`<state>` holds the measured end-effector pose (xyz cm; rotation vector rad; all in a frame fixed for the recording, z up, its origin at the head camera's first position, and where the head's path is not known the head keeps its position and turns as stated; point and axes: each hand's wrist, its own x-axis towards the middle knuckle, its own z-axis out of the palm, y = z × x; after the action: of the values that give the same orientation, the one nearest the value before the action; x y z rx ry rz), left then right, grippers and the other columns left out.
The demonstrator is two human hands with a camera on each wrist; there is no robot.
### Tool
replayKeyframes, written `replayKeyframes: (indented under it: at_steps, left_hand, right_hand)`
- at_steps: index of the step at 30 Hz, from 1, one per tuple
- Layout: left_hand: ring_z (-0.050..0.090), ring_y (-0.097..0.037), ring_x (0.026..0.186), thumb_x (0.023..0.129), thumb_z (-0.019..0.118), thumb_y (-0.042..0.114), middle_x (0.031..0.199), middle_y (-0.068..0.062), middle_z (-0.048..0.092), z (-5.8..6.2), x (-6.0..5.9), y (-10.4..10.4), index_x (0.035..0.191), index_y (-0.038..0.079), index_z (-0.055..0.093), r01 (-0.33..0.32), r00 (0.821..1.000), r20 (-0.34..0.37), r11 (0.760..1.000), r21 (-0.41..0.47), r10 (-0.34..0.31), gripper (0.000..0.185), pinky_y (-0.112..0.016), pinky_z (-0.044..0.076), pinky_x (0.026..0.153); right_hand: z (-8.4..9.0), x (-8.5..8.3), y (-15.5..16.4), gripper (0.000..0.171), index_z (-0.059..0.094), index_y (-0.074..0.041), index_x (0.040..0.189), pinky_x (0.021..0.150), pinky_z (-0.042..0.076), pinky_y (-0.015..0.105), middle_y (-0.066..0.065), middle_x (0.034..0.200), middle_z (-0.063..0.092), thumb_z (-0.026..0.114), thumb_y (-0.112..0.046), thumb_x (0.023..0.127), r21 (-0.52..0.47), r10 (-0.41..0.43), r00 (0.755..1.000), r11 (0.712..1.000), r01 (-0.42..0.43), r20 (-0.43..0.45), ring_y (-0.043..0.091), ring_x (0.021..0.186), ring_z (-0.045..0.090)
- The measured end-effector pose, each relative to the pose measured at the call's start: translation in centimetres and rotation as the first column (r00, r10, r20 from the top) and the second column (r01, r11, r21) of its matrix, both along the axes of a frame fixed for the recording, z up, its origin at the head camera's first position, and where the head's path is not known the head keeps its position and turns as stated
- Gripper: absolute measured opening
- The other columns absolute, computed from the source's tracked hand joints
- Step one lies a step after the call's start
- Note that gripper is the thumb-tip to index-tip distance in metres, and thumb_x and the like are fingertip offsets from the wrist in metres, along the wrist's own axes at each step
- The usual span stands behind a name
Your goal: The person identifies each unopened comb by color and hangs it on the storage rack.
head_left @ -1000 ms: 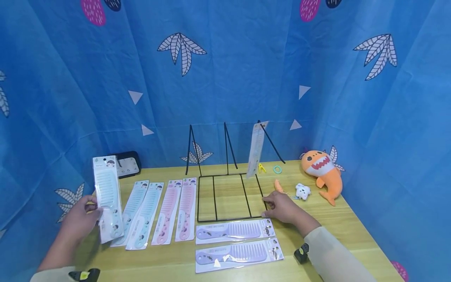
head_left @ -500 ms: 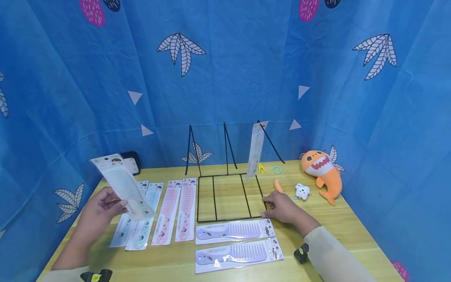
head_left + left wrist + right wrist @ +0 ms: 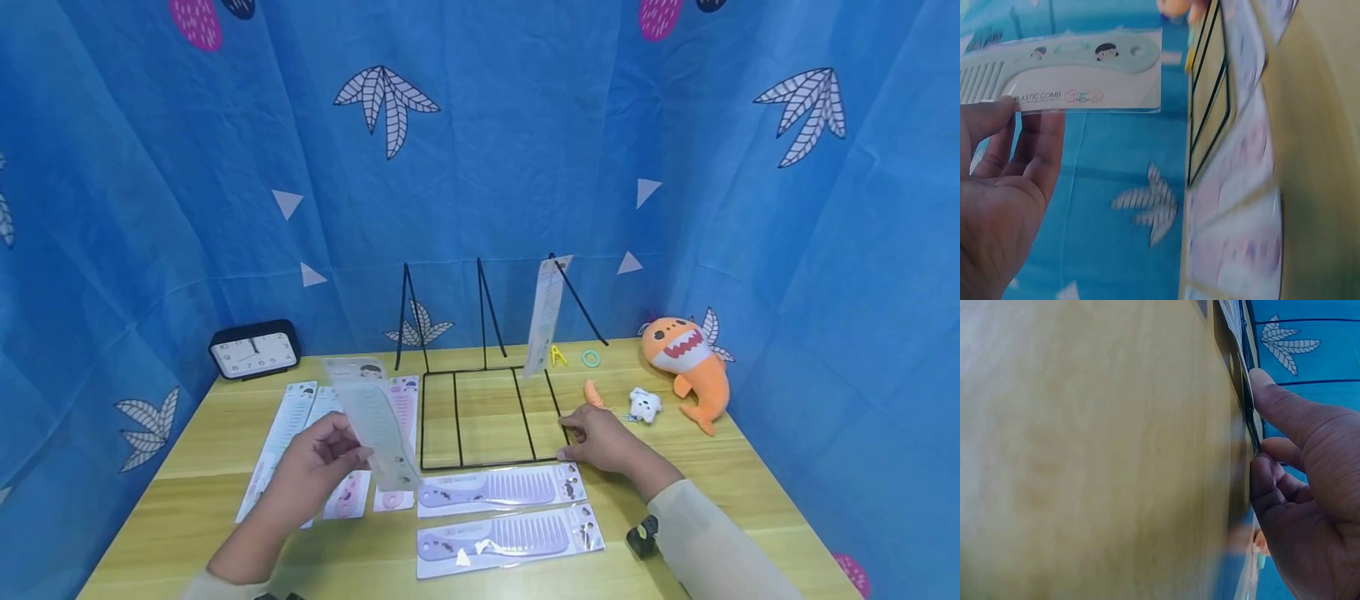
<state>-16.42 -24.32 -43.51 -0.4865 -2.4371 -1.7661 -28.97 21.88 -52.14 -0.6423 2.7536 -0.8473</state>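
Observation:
My left hand pinches a packaged pale green comb between thumb and fingers, raised and tilted above the other combs. Its card reads "PLASTIC COMB" in the left wrist view, with the comb's handle pointing away from the hand. The black wire rack stands mid-table with upright hooks at its back. One comb pack hangs from the right hook. My right hand grips the front right corner of the rack's base, thumb and fingers at the wire.
Two purple combs in packs lie before the rack. Left of it lie green comb packs and pink ones, partly covered by my left hand. A clock stands at back left; an orange shark plush and small trinkets lie right.
My left hand has carried the green comb pack rightward from the table's left side toward the rack, tilting it on the way. The clock is uncovered. My right hand has stayed at the rack.

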Motion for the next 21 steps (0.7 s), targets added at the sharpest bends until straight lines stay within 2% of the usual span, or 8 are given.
replayKeyframes:
  at_steps: [4,8,11,15,19,21]
  left_hand:
    - [0.077,-0.014,0.101,0.102,0.072,0.000,0.116,-0.012,0.078,0.0,-0.2,3.1,0.115,0.007,0.066,0.003,0.998,0.064,1.000,-0.009,-0.002,0.017,-0.031,0.066,0.085]
    - [0.078,-0.016,0.098,0.100,0.074,0.000,0.110,-0.009,0.079,0.2,-0.9,6.3,0.109,0.011,0.067,0.027,0.999,0.018,0.998,-0.048,-0.026,0.016,-0.029,0.065,0.084]
    - [0.080,-0.021,0.100,0.100,0.074,-0.001,0.108,-0.010,0.080,0.2,-1.5,8.8,0.108,0.011,0.068,0.077,0.997,-0.021,0.996,-0.053,-0.078,0.016,-0.030,0.066,0.084]
    - [0.080,-0.022,0.104,0.102,0.073,0.003,0.112,-0.006,0.081,0.2,-2.0,12.1,0.108,0.015,0.067,0.112,0.994,0.007,0.991,-0.075,-0.112,0.015,-0.029,0.066,0.084]
    - [0.078,-0.018,0.108,0.105,0.072,0.009,0.112,0.003,0.080,0.5,-2.5,15.1,0.107,0.021,0.065,0.104,0.994,0.044,0.989,-0.107,-0.100,0.014,-0.030,0.065,0.087]
    - [0.077,-0.016,0.109,0.105,0.073,0.010,0.111,0.006,0.080,0.5,-2.8,16.4,0.107,0.023,0.064,0.098,0.995,0.046,0.988,-0.117,-0.094,0.016,-0.031,0.065,0.089]
  right_hand:
    - [0.0,0.0,0.0,0.067,0.064,0.007,0.146,0.077,0.043,0.034,0.003,0.099,0.056,0.088,-0.028,0.094,0.006,0.000,1.000,1.000,0.000,-0.002,0.017,0.090,0.049]
    - [0.1,0.0,-0.1,0.067,0.064,0.007,0.145,0.077,0.043,0.034,0.004,0.097,0.056,0.089,-0.027,0.093,-0.003,-0.002,1.000,1.000,0.002,-0.004,0.017,0.088,0.048]
    - [0.1,0.1,-0.2,0.067,0.064,0.007,0.145,0.077,0.044,0.034,0.003,0.098,0.057,0.089,-0.027,0.093,0.001,-0.007,1.000,1.000,0.007,0.002,0.017,0.088,0.049]
    - [0.1,0.0,-0.3,0.067,0.064,0.006,0.145,0.078,0.044,0.034,0.003,0.098,0.058,0.089,-0.027,0.093,0.014,-0.019,1.000,1.000,0.019,0.013,0.017,0.089,0.050]
    - [0.1,-0.1,-0.3,0.064,0.068,0.004,0.143,0.076,0.044,0.034,0.003,0.093,0.058,0.091,-0.026,0.091,0.020,-0.014,1.000,1.000,0.015,-0.018,0.017,0.086,0.050]
    - [0.1,-0.2,-0.3,0.048,0.077,0.001,0.129,0.073,0.042,0.032,0.003,0.087,0.056,0.091,-0.025,0.090,0.024,-0.006,0.999,1.000,0.007,-0.045,0.016,0.082,0.049]
